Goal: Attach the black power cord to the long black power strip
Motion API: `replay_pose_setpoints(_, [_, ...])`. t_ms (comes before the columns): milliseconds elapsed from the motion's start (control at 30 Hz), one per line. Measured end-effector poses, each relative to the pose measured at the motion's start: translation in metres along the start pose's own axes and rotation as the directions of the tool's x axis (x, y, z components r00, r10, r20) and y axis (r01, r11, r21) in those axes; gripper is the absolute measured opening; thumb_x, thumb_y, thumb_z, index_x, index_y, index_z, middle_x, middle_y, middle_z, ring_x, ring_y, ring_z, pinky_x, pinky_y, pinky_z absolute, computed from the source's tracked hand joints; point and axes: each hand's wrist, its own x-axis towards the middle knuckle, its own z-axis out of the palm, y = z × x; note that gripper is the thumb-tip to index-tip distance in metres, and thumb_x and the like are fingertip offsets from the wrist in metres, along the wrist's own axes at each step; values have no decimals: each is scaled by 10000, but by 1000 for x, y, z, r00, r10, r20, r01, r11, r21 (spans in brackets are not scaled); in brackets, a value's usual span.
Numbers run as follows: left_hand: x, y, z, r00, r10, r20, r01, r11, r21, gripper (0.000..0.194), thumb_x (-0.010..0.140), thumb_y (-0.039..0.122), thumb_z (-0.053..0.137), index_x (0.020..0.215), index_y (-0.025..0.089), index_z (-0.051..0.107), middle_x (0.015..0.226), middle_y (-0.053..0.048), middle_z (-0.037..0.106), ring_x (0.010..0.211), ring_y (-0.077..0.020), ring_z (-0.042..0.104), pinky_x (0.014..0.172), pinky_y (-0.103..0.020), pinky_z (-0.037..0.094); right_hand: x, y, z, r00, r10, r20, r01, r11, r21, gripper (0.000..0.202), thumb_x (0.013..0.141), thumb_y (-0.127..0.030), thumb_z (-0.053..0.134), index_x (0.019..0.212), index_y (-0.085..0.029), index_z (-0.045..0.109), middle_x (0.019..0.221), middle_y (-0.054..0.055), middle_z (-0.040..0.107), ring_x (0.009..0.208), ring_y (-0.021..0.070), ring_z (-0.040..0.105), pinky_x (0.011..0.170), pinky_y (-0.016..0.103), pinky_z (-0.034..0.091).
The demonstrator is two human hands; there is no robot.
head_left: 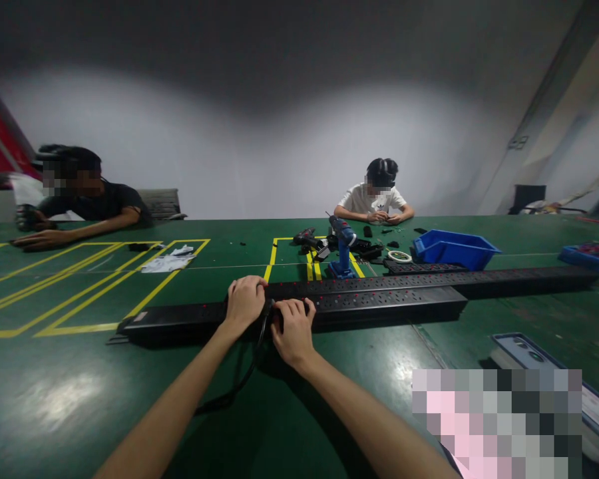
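Observation:
A long black power strip (389,305) with rows of sockets lies across the green table. My left hand (246,304) is closed over its top edge, left of the middle. Just to the right, my right hand (293,327) has its fingers curled on the same strip, beside a black cable (256,362). The cable hangs down between both hands toward me; whether fingers pinch it is hidden. Behind lies a second long black strip (519,283), reaching far to the right.
A blue drill (343,243) stands behind the strips, near black parts, a tape roll (399,257) and a blue bin (454,249). Paper scraps (170,261) lie left. Two people sit across the table. A grey case (554,372) is at right.

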Motion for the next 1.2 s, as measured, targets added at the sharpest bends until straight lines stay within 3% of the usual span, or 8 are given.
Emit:
replay_pose_setpoints(67, [-13,-8,-1,997,78,12,-78,996,50,274,845,177,386,921,242,641,1109,-47,673,1130,-235,540,1098,-420,271,0,0,0,1000,2,9,-2,1000,16,232,867,-215,529,1084,-266,592,1086,53,646,1105,246,501,1081,509,166])
replay_pose_setpoints(233, [-32,-11,3,985,167,40,-168,984,51,293,837,173,367,959,234,627,1097,-62,670,1121,-235,543,1045,-389,330,0,-2,-3,999,8,33,-9,1000,28,241,866,-220,532,1096,-263,588,1101,59,641,1121,254,489,1085,512,153])
replay_pose_setpoints(467, [-34,-9,6,986,163,11,-164,985,59,311,850,176,358,985,231,632,1126,-64,668,1144,-241,531,1026,-390,339,-1,-4,-5,999,11,46,-12,1000,1,245,870,-220,526,1102,-267,587,1117,45,635,1129,239,484,1092,489,147])
replay_pose_setpoints(800, [-33,-21,18,967,238,-86,-235,971,44,283,840,161,390,966,195,642,1060,-78,687,1044,-250,580,938,-402,395,-1,-5,-6,996,43,83,-44,999,2,250,878,-242,530,1124,-261,570,1144,28,624,1149,219,469,1107,458,109])
replay_pose_setpoints(1200, [-36,-19,18,966,227,-124,-222,974,53,247,844,153,401,934,194,627,1005,-85,682,1005,-252,586,898,-384,414,1,-7,-9,993,41,113,-40,999,-11,263,892,-237,502,1146,-256,569,1159,48,617,1164,226,463,1105,473,117])
